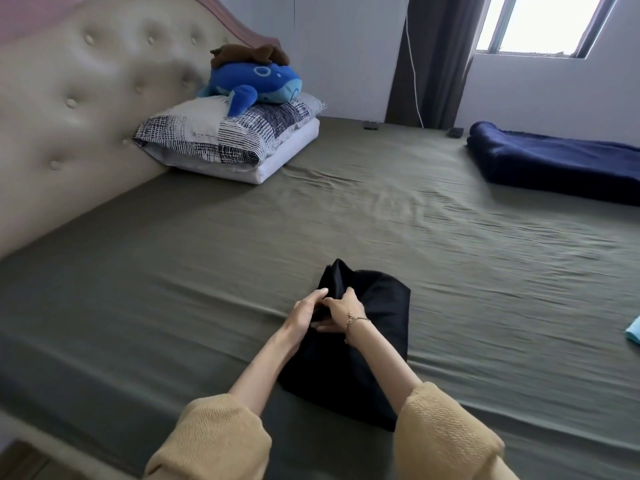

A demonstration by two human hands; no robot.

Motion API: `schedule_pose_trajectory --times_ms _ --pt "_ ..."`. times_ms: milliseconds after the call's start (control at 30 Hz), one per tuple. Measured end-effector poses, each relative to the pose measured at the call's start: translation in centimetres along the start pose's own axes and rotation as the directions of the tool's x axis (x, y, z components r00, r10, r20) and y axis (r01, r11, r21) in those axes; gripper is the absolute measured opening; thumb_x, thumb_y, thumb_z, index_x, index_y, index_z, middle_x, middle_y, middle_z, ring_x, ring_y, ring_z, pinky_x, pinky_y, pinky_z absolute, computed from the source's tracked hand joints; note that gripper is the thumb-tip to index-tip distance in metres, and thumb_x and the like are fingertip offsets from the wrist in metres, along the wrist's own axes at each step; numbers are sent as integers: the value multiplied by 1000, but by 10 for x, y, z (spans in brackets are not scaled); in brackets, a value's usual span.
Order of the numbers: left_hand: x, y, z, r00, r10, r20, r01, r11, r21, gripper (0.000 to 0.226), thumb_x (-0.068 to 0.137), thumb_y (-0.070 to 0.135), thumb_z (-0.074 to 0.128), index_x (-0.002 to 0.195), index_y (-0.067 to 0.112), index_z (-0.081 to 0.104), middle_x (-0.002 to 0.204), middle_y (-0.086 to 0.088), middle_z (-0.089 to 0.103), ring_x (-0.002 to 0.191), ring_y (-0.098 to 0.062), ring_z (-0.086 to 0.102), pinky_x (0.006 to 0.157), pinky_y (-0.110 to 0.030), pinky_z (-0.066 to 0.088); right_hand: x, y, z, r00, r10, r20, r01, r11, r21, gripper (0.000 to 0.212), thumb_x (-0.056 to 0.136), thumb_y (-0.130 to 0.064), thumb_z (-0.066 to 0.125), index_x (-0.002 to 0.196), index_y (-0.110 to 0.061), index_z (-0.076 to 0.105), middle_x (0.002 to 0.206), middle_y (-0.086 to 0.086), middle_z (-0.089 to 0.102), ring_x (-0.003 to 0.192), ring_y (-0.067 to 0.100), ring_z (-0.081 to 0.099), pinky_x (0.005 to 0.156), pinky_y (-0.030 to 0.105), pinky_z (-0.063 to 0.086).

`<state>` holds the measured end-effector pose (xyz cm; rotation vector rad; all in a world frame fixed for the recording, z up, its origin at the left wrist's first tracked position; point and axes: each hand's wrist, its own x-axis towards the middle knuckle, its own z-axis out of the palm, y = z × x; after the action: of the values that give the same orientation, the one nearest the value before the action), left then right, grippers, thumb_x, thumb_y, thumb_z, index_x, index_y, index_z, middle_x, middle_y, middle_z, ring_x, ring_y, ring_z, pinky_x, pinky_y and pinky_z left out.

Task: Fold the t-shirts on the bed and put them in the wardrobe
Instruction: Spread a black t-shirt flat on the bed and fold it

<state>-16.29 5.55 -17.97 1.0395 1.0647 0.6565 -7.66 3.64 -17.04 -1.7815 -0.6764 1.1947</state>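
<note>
While my left hand [306, 311] and right hand [341, 310] both pinch the black shirt [377, 327] lying on the bed [173, 271], I'm mid-fold; next comes bringing the far end toward me.

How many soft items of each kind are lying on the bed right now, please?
Black t-shirt: 1
Pillows: 2
Plush toys: 2
Navy blanket: 1
Light blue cloth, mostly out of frame: 1
Total: 7
</note>
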Motion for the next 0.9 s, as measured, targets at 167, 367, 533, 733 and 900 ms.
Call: schedule_pose_trajectory --times_ms 167,367,533,733,900 --pt "12 3 -8 997 20 -80 -5 982 187 34 88 40 59 96 10 71 95 -6 66 94 -19 61 88 -30 46 -12 -3 -4 997 -60 57 62 998 -33 60 96 -21 40 149 -14 15 73 8 57 43 15 59 49 25 53" --pt "11 -3 -1 912 291 -290 10 690 724 30 94 26 52 113 4 58 117 -14 62 111 -30 55 86 -34 43 -18 14 -45 837 -305 -455 62 878 -475 36 87 -17 53 122 -11 49 123 10 50 119 26 45 93 36 38" --pt "0 -8 20 887 338 -315 92 539 837 47 99 39 37 128 2 42 135 -15 43 128 -28 37 94 -41 40 -9 32 -80 845 28 -534 -156 968 -197 64 88 -32 59 133 8 37 138 24 39 130 35 35 101 38 32" --pt "22 8 12 983 11 -183 99 810 578 66 90 47 54 134 -2 46 136 -18 50 125 -31 48 103 -34 40 18 30 -101 968 182 -171 -138 962 237 66 73 -32 74 126 -1 50 117 13 61 99 31 61 71 34 51" --pt "30 20 7 991 -134 -16 134 951 277 43 93 27 57 123 -2 58 117 -16 65 100 -27 63 87 -32 51 18 17 -106 978 181 105 -208 909 361 37 79 -27 70 108 -5 67 103 13 70 87 25 68 72 33 55"
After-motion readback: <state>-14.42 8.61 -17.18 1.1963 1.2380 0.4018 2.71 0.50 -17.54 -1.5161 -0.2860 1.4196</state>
